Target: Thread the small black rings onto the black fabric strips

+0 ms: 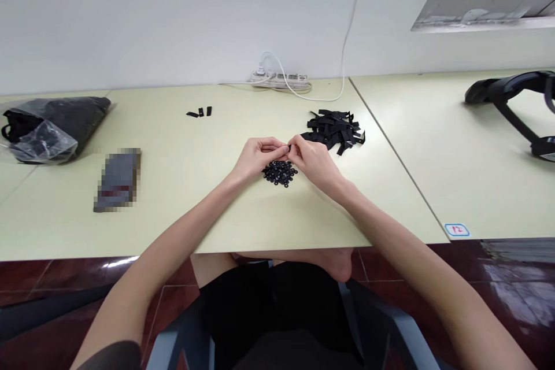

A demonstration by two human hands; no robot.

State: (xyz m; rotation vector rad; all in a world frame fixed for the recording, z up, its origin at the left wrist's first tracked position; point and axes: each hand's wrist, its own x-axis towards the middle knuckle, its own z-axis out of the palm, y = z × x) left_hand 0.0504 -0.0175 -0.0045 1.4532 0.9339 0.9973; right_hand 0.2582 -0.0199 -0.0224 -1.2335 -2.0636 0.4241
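My left hand [263,154] and my right hand [310,157] meet over the table, fingertips pinched together. Between them shows a small black piece [289,148], mostly covered by the fingers; whether it is a strip, a ring or both I cannot tell. Just below the fingertips lies a heap of small black rings [280,173]. Behind my right hand spreads a loose pile of short black fabric strips [335,127]. Farther back on the left, 3 short black pieces [201,111] lie apart from the pile.
A dark plastic bag [65,127] and a pixelated grey object [118,179] lie to the left. By the wall sits a power strip [281,79] with a white cable [344,52]. A black headset-like object [511,104] rests on the right table, past a seam.
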